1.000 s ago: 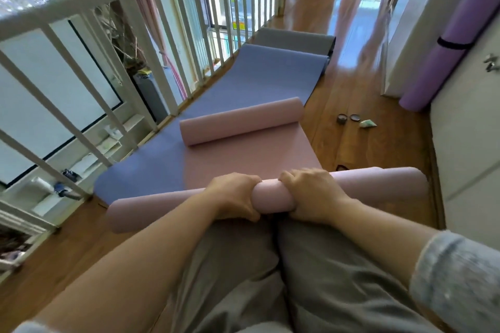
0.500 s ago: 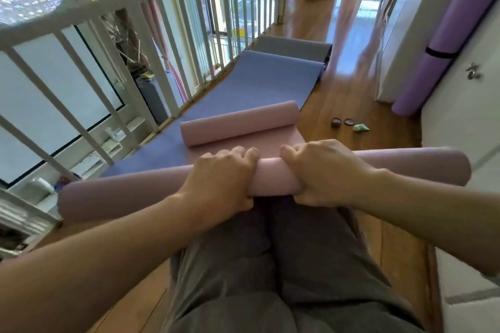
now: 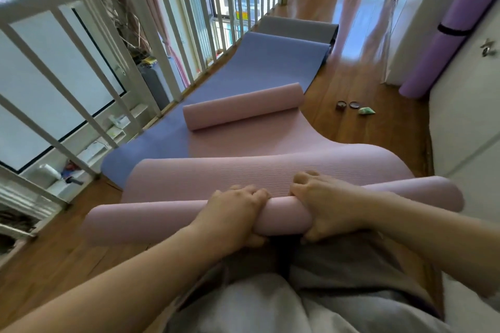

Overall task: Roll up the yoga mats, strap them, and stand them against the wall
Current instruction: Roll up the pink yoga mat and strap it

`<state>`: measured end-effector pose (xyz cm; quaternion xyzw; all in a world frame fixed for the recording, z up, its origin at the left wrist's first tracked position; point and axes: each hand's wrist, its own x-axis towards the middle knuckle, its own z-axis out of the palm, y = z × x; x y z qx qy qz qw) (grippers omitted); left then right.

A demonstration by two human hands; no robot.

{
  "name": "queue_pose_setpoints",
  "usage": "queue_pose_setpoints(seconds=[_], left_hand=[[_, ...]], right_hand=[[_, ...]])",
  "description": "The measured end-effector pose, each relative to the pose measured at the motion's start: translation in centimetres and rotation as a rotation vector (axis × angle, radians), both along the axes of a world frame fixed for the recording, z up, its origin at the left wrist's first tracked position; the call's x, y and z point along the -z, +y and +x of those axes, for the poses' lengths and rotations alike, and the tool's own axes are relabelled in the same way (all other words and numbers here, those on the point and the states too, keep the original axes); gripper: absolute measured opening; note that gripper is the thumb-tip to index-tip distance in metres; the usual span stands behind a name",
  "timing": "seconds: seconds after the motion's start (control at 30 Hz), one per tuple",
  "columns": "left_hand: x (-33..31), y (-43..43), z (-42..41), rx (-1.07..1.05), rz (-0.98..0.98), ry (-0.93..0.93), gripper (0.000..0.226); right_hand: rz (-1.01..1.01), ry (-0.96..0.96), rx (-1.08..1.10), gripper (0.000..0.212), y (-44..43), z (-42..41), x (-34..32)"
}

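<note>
Closest to the camera, 2 bare forearms reach out over grey-trousered legs. The left hand (image 3: 232, 211) and right hand (image 3: 324, 205) sit side by side at the middle of 1 pink mat roll (image 3: 278, 217), each with fingers curled over the top and the thumb tucked beneath, so both are gripping it. That roll lies crosswise just above the knees, its 2 ends sticking out well past either hand; the ends look blurred. Its surface is smooth, matte and dusty pink, while the unrolled pink sheet (image 3: 270, 173) rising just beyond the fingers shows fine ribbing and arches up off the wooden floor (image 3: 351, 130). Farther on, the sheet appears to run into a 2nd pink roll (image 3: 243, 108), shorter-looking and lying at a slant. Whether the 2 rolls belong to 1 mat cannot be told for certain.

Under the pink sheet lies 1 blue mat (image 3: 257, 67), spread flat beside the white railing (image 3: 151, 35). Past its far end lies 1 grey mat (image 3: 297, 27), also flat. To the right on the floor sit 2 small round dark objects (image 3: 347, 104) and 1 small green item (image 3: 366, 111), close together. At the far right, 1 purple mat (image 3: 433, 62) is rolled, ringed by 1 black strap (image 3: 454, 31), and leans against the wall.
</note>
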<state>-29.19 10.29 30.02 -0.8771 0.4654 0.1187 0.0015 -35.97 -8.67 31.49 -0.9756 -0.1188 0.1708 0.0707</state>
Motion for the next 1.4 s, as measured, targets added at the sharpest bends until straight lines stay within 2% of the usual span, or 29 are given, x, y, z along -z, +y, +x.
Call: queue_pose_setpoints(seconds=[0.1,0.2,0.3,0.33,0.47,0.53,0.6,0.7,0.77,0.83,0.87,0.93,1.03,1.07,1.13,1.2,1.33,1.4], left_hand=[[-0.1,-0.6,1.9,0.000,0.021,0.171,0.061],[-0.2,-1.2,3.5,0.036,0.069,0.299,0.061],[-0.4,-1.4,4.6,-0.002,0.074,0.374,0.061],[-0.4,-1.4,4.5,-0.014,0.060,0.333,0.063],[1.0,-1.5,2.2,0.024,0.042,-0.133,0.080],[1.7,-1.8,2.2,-0.006,0.043,-0.175,0.076],[1.7,-2.1,3.3,-0.035,0.054,-0.104,0.072],[1.3,-2.4,5.1,-0.056,0.067,0.096,0.070],[1.0,-2.7,6.2,-0.027,0.078,0.251,0.067],[0.5,-3.0,7.4,-0.022,0.104,0.375,0.066],[0.3,-3.2,7.7,-0.024,0.126,0.373,0.067],[0.3,-3.5,7.2,-0.029,0.145,0.203,0.070],[1.7,-3.2,4.2,-0.042,0.106,-0.195,0.076],[2.1,-3.2,3.4,-0.043,0.096,-0.263,0.077],[2.6,-3.3,3.9,-0.058,0.054,-0.272,0.075],[2.3,-3.7,5.4,-0.072,0.012,-0.175,0.074],[1.4,-4.0,7.3,-0.072,0.036,0.049,0.075],[0.7,-4.2,8.1,-0.074,0.068,0.150,0.074]], right_hand=[[-0.119,-0.113,0.032,0.082,0.4,-0.8,0.2],[-0.123,-0.195,0.060,0.066,1.0,-0.8,1.2],[-0.079,-0.061,0.085,0.056,0.4,1.3,0.9],[-0.044,0.016,0.091,0.057,-0.1,2.2,0.8],[0.153,0.357,0.135,0.065,-1.3,5.5,0.8],[0.139,0.389,0.128,0.067,-1.3,6.2,0.7],[0.079,0.265,0.141,0.071,-1.0,5.6,0.8],[-0.151,-0.238,0.086,0.073,-0.1,3.0,2.6],[-0.174,-0.383,0.092,0.066,0.3,2.2,3.8],[-0.136,-0.321,0.131,0.055,0.4,2.9,3.4],[-0.108,-0.267,0.148,0.052,0.2,3.5,2.9],[-0.062,-0.201,0.151,0.054,-0.4,4.5,2.1],[-0.025,-0.051,0.149,0.059,-1.3,5.9,1.6],[-0.013,0.018,0.148,0.059,-1.4,6.4,1.5],[-0.016,0.093,0.150,0.059,-1.6,7.2,1.4],[-0.028,0.041,0.175,0.061,-1.6,7.0,1.6],[-0.204,-0.399,0.086,0.072,-1.0,4.7,4.0],[-0.189,-0.436,0.098,0.065,-0.9,4.7,4.4]])
